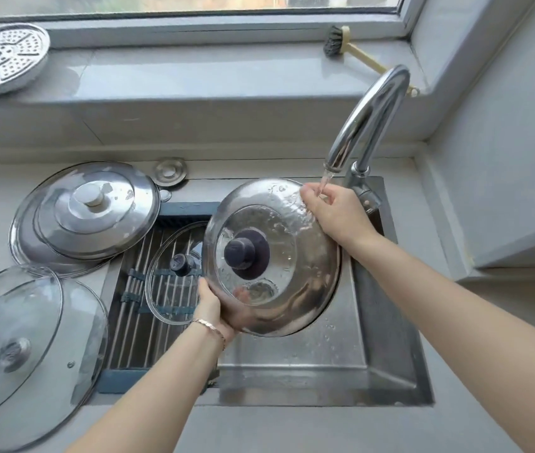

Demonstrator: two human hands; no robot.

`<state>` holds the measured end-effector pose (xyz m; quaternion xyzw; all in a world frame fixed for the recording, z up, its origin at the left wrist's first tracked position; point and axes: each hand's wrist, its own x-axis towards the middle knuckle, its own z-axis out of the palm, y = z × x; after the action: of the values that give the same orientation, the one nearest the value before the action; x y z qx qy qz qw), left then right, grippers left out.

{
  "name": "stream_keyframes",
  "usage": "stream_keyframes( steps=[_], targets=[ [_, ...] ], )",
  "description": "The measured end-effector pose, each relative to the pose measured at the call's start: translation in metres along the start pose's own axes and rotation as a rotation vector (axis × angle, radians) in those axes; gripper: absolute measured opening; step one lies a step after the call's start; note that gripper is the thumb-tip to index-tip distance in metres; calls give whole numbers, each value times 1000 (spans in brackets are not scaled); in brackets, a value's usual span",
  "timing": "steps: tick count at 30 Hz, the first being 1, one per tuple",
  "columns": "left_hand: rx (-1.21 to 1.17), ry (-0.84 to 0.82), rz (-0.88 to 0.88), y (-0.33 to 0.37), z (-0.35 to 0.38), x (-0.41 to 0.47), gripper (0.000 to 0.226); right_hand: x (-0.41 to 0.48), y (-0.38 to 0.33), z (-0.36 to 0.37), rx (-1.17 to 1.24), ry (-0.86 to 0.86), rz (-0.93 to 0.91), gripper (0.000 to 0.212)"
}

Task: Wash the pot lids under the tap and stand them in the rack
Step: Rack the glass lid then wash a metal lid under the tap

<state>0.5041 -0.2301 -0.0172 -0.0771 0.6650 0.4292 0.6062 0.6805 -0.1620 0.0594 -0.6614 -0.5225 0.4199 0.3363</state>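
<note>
- Grey bench (pixel 292 426) surrounded a steel sink (pixel 292 364); a tiled sill and a window lay behind.
- Head view: tap (pixel 367 116) was running, and the stream fell on the right hand (pixel 331 214) at the upper right rim of the steel lid (pixel 295 256).
- Steel lid was held tilted over the sink, dark knob facing the camera, with water spread over its upper face.
- Right hand grasped the upper rim, thumb on the top face, fingers curled behind.
- Left hand (pixel 217 308) grasped the lower left rim, fingers under the lid; a bracelet (pixel 209 326) was on the wrist.
- Rack (pixel 129 308) of metal rods covered the sink's left part; a glass lid (pixel 168 289) lay flat on it, its right side hidden by the steel lid.
- Two stacked metal lids (pixel 89 210) rested on the bench left of the rack, overlapping its corner.
- Stacked large glass lids (pixel 30 338) sat at lower left; count could not be told.
- Perforated steamer plate (pixel 1 57) and a brush (pixel 341 40) lay on the sill.
</note>
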Motion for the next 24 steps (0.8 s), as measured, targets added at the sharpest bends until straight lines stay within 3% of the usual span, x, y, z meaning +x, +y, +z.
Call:
stream_keyframes(
  steps=[2, 4, 7, 9, 11, 12, 14, 17, 21, 24],
  targets=[
    [58, -19, 135, 13, -7, 1, 48, -4, 26, -5, 48, 45, 61, 30],
    [196, -95, 213, 27, -14, 4, 55, -9, 55, -6, 66, 53, 226, 35],
    [485, -75, 411, 39, -7, -2, 76, -15, 87, -7, 188, -2, 513, 35],
    [686, -90, 564, 42, 10, -19, 68, -12, 98, -10, 255, 86, 600, 45],
    [846, -103, 690, 41, 28, -37, 50, -6, 98, -19, 333, 213, 613, 50],
    [915, -90, 752, 40, 35, -41, 46, 0, 96, -24, 407, 259, 602, 39],
    [987, -80, 834, 36, 43, -49, 44, 11, 91, -30, 542, 290, 557, 20],
    [1031, -93, 895, 30, 51, -57, 44, 25, 75, -34, 719, 326, 490, 22],
    [1074, -113, 961, 27, 55, -70, 44, 32, 61, -27, 754, 391, 503, 26],
    [1088, -121, 952, 25, 54, -75, 45, 29, 60, -20, 701, 302, 463, 26]
  ],
)
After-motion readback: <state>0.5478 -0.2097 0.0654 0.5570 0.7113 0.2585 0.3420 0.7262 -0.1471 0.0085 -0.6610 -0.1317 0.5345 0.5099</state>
